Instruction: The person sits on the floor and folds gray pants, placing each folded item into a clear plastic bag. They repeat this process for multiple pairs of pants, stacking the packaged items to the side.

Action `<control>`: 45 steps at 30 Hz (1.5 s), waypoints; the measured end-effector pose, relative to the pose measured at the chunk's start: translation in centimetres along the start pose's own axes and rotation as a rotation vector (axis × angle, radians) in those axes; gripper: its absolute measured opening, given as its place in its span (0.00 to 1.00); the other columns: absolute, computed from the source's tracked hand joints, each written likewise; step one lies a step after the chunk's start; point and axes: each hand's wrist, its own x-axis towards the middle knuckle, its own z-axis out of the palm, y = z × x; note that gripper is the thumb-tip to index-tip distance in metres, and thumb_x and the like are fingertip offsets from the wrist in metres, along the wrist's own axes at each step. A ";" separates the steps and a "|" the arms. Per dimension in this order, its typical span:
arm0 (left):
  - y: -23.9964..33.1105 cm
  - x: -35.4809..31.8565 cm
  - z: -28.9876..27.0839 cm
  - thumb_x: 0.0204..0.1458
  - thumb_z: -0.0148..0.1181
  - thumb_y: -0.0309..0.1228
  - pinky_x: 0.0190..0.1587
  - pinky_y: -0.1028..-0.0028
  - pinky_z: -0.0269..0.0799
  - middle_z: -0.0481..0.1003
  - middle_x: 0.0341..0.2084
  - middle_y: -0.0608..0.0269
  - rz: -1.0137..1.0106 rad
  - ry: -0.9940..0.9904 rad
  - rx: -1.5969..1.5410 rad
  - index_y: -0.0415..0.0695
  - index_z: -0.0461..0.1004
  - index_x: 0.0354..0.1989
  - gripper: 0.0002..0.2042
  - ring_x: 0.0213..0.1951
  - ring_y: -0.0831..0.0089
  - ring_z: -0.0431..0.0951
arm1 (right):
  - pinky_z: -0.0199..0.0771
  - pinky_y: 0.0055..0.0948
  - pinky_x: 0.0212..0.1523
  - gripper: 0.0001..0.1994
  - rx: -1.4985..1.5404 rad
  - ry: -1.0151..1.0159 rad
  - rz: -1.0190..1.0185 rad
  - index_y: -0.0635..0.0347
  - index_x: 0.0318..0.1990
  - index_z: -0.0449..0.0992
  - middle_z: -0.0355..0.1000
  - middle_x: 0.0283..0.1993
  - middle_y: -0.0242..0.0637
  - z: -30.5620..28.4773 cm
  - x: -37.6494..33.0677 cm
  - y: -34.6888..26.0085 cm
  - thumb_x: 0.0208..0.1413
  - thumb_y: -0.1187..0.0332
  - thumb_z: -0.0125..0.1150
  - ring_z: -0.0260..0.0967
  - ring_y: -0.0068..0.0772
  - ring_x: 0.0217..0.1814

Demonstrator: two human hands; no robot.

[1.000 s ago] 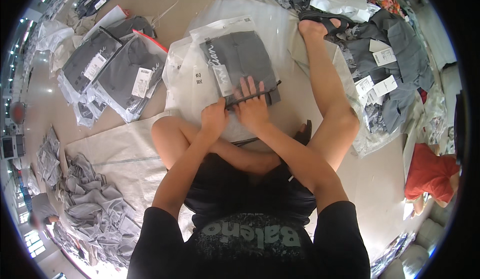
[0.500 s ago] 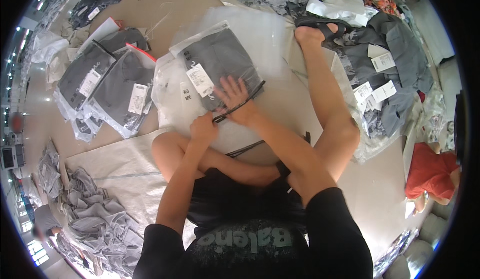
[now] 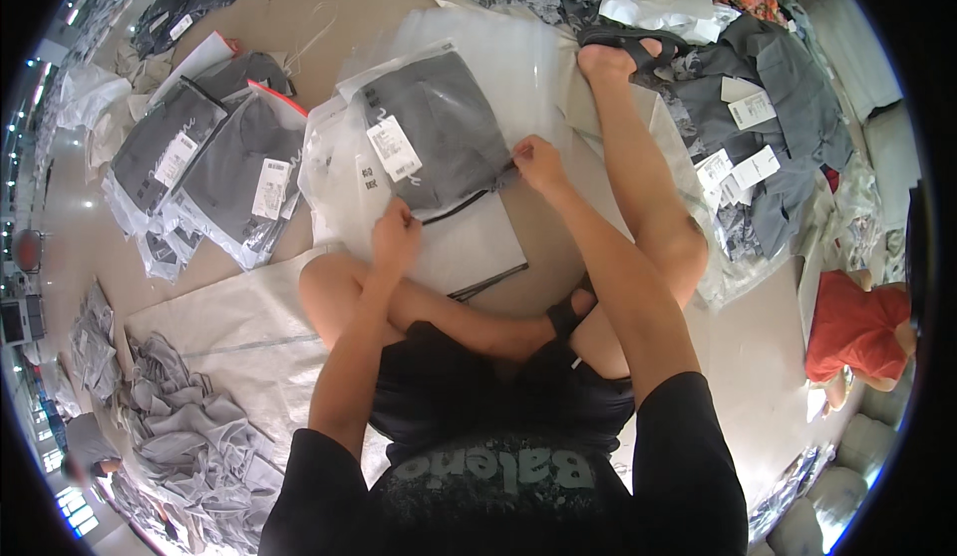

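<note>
Left hand: I am seeing the left hand (image 3: 396, 239) closing at the lower left corner of the packed garment, just left of centre in the frame; its fingers are curling together, thumb and forefinger pinching the edge of the clear bag (image 3: 339, 162).
Right hand: The right hand (image 3: 541, 165) is working just right of centre; its fingertips are pressing together, pinching the bag's edge at the garment's lower right corner.
Packed garment: The folded grey garment (image 3: 454, 123) is lying flat in the upper middle of the frame, between and above the hands.
Tag: A white tag (image 3: 394, 148) is showing on the garment's left part.
Dark strip: A black strip (image 3: 455, 207) is running along the garment's lower edge, between the hands.
Upper left: I am viewing two more bagged garments (image 3: 239, 172), overlapping and bearing white tags.
Lower left: Loose grey cloth (image 3: 194, 412) is lying crumpled beside a pale sheet (image 3: 244, 302).
Upper right: A heap of grey clothes (image 3: 802, 147) is spreading beyond the wearer's sandal (image 3: 638, 46).
Right edge: A person in red (image 3: 855, 327) is bending low.
</note>
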 end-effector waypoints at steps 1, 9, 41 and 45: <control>-1.0 0.2 -1.1 0.56 0.60 0.23 0.35 0.58 0.81 0.80 0.28 0.50 -0.027 0.052 -0.204 0.40 0.70 0.40 0.06 0.32 0.56 0.85 | 0.78 0.36 0.40 0.07 0.164 -0.007 0.063 0.59 0.45 0.79 0.81 0.36 0.40 -0.3 -0.6 -1.7 0.60 0.73 0.64 0.79 0.35 0.36; 10.2 0.8 -14.2 0.63 0.55 0.21 0.45 0.66 0.86 0.78 0.33 0.58 -0.021 0.226 -0.961 0.38 0.72 0.50 0.09 0.33 0.67 0.85 | 0.74 0.23 0.39 0.13 0.673 -0.152 -0.122 0.58 0.51 0.85 0.78 0.38 0.34 -10.0 -9.1 -16.3 0.58 0.77 0.67 0.73 0.24 0.36; 18.2 -0.9 -10.3 0.50 0.64 0.26 0.46 0.62 0.71 0.75 0.35 0.60 1.143 0.270 0.413 0.42 0.74 0.37 0.07 0.42 0.60 0.75 | 0.83 0.27 0.50 0.04 0.622 0.035 -0.394 0.69 0.44 0.83 0.82 0.42 0.37 -7.1 -14.7 -18.4 0.65 0.78 0.66 0.81 0.25 0.44; 15.3 -0.3 -12.6 0.46 0.61 0.24 0.49 0.62 0.72 0.75 0.36 0.60 1.074 0.301 0.518 0.43 0.74 0.36 0.08 0.44 0.60 0.76 | 0.85 0.28 0.51 0.06 0.718 0.117 -0.345 0.70 0.45 0.82 0.81 0.43 0.39 -8.7 -13.3 -17.7 0.66 0.76 0.66 0.81 0.28 0.44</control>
